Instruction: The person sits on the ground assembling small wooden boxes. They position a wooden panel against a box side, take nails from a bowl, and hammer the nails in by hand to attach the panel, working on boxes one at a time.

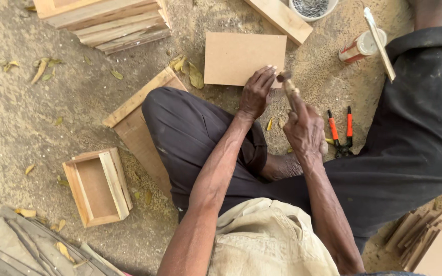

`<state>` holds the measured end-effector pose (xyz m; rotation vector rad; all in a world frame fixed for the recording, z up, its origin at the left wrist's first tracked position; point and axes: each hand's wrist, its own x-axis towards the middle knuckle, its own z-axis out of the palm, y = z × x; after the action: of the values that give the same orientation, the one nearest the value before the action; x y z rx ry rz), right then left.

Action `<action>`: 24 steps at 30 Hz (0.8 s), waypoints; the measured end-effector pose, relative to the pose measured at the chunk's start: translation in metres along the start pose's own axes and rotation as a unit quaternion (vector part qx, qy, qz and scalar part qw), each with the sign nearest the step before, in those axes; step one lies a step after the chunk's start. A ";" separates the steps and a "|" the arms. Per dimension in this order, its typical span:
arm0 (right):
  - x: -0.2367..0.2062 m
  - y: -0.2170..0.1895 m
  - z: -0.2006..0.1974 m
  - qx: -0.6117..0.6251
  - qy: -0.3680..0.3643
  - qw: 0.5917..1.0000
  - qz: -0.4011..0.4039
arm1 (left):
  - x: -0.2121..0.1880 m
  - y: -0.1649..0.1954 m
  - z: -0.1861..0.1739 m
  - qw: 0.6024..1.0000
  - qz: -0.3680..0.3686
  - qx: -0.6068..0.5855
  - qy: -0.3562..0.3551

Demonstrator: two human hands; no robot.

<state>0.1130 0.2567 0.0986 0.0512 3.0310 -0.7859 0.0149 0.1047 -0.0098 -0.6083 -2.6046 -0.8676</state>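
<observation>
A flat board (pixel 239 57) is laid on the sandy ground (pixel 52 117) ahead of the crossed legs. Its near edge is pressed by the left hand (pixel 256 93), fingers held together. A hammer (pixel 288 84) is gripped in the closed right hand (pixel 304 130), its head raised just beside the left fingertips. Orange-handled pliers (pixel 341 134) are seen to the right, a small open box (pixel 98 186) to the left.

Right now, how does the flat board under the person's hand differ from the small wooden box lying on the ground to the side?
The flat board is a single thin sheet with no rim; the small wooden box is an open frame of slats around a recessed bottom. The left hand rests on the board's edge, near the hammer in the right hand; nothing touches the box. The board looks wider than the box. Both are pale brown, rectangular and lie on the sandy ground.
</observation>
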 end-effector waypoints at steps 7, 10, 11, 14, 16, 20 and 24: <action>0.000 -0.001 -0.004 -0.004 0.042 0.998 -0.036 | 0.001 -0.001 0.001 1.000 0.015 0.006 0.016; 0.000 0.002 -0.002 0.031 0.089 0.993 -0.069 | -0.001 0.000 0.001 1.000 -0.006 0.002 0.000; -0.002 0.003 -0.001 0.039 0.145 0.983 -0.110 | -0.002 0.000 0.001 1.000 -0.009 0.002 -0.002; -0.002 0.008 0.004 0.004 0.128 0.986 -0.106 | -0.002 0.000 0.002 1.000 0.003 -0.001 0.019; 0.001 0.013 0.006 -0.010 0.090 0.993 -0.074 | -0.001 -0.001 0.002 1.000 0.008 -0.001 0.026; 0.001 0.019 0.008 0.037 0.153 0.982 -0.102 | -0.003 -0.001 0.000 0.999 -0.029 -0.016 -0.006; -0.001 0.017 0.010 0.007 0.102 0.990 -0.092 | -0.003 0.000 -0.001 0.999 -0.005 -0.011 0.035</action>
<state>0.1144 0.2664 0.0821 -0.1595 3.2604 -0.8649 0.0175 0.1037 -0.0100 -0.5603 -2.5409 -0.9064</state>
